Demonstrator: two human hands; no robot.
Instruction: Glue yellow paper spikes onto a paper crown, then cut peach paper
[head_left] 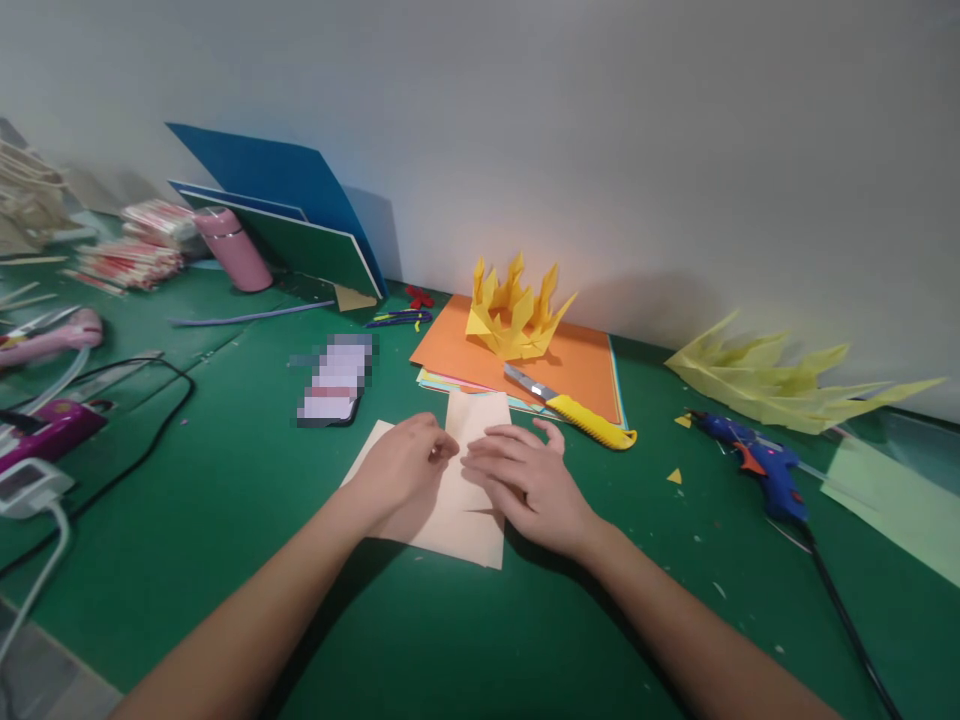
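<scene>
A pale peach sheet of paper (pixel 474 418) lies on the green table (pixel 420 640) in front of me, partly folded. My left hand (pixel 401 462) rests on its left part with the fingers curled and pinched at a fold. My right hand (pixel 531 483) lies flat on the right part, fingers stretched out and pressing the paper down. Just beyond the paper sits a yellow utility knife (pixel 576 409) with its blade out.
Behind the knife are an orange paper stack (pixel 585 365) and a yellow folded paper shape (pixel 515 312). A blue glue gun (pixel 757 462) and pale yellow paper spikes (pixel 780 385) lie right. A phone (pixel 335 382), cables, pink tools and leaning blue boards (pixel 285 205) stand left.
</scene>
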